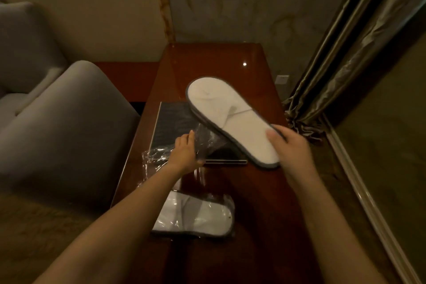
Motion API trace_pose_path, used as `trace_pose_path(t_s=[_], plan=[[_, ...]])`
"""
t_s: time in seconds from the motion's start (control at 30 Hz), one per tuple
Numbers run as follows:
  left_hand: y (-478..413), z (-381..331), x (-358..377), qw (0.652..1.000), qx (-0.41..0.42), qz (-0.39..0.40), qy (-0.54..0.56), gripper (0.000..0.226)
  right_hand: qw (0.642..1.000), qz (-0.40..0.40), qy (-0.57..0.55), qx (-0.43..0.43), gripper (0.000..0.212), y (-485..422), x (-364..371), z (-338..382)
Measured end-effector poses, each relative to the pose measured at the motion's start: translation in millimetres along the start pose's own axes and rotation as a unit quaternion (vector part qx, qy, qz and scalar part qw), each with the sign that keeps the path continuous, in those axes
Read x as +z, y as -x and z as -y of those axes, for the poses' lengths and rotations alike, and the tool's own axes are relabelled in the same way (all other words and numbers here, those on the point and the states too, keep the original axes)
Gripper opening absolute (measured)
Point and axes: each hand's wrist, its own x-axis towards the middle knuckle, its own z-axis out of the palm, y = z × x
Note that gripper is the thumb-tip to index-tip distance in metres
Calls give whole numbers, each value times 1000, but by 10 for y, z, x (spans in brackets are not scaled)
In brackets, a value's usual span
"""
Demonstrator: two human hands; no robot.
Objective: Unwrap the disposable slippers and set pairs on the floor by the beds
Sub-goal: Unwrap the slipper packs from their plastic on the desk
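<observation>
My right hand [288, 143] grips the heel end of flat white slippers with a grey edge [226, 113], held tilted above the dark wooden table [265, 191]. My left hand [185, 150] pinches the empty clear plastic wrapper [207, 140], which hangs just left of the slippers. Another pair of slippers, still in its clear wrapper [196, 217], lies flat on the table close to me, under my left forearm. More crumpled clear plastic [152, 157] lies at the table's left edge.
A dark rectangular tray or folder [171, 120] lies on the table under my hands. Grey upholstered armchairs [64, 127] stand to the left. Heavy curtains [350, 53] hang on the right, above a ledge. A marbled wall is behind the table.
</observation>
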Motion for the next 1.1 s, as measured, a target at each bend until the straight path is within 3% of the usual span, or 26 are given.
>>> trace_pose_path(t_s=[0.17,0.27,0.4,0.53,0.8,0.93,1.1], plan=[[-135,-126,173,1000,7,9,4,98,997,21,-7,69,27,-74,649,-431],[-152,-153,246,997,-5,-1,76,108,995,6,4,95,30,-141,849,-658],[-140,-75,320,994,11,46,97,124,992,-21,32,116,31,-208,980,-902],[-55,79,386,988,22,87,122,122,990,-14,83,116,32,-220,1032,-1075],[337,176,432,980,138,67,123,109,953,-2,287,97,34,-180,1051,-1238],[810,322,624,968,213,130,39,112,927,-6,371,63,33,-179,1027,-1295],[1040,417,854,953,227,168,-111,124,927,-10,373,40,35,-175,1057,-1303]])
